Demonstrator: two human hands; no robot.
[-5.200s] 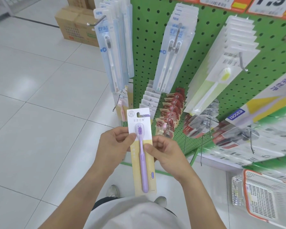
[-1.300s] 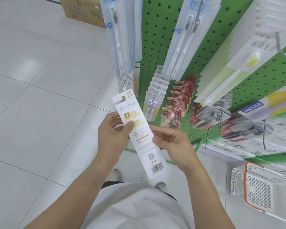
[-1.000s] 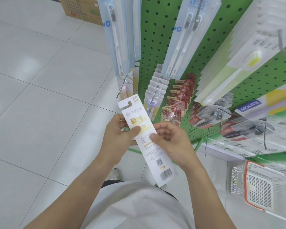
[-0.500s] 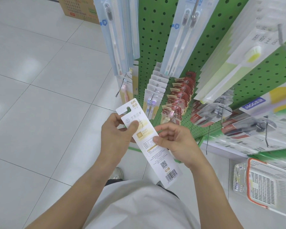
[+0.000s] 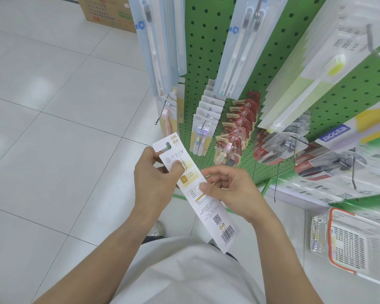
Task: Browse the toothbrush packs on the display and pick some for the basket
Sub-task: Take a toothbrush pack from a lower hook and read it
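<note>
Both hands hold one toothbrush pack [image 5: 208, 207], a long white card turned with its printed back and barcode towards me, tilted with the hang tab up left. My left hand [image 5: 156, 183] pinches the upper part with the thumb on the card face. My right hand [image 5: 230, 189] grips the card's right edge near the middle. The green pegboard display [image 5: 208, 51] ahead carries several hanging toothbrush packs: pale blue ones [image 5: 156, 44], small two-brush cards [image 5: 203, 132], red packs [image 5: 237, 132]. The white and orange basket [image 5: 358, 244] sits on the floor at the lower right.
Bare metal hooks [image 5: 161, 113] stick out from the display at hand height. A cardboard box [image 5: 105, 12] stands on the white tiled floor at the top left. More packs hang on the right side of the display above the basket.
The pack went from purple brush facing me to printed back facing me. Over the last second it tilted further and slid lower right, and both hands shifted slightly down with it.
</note>
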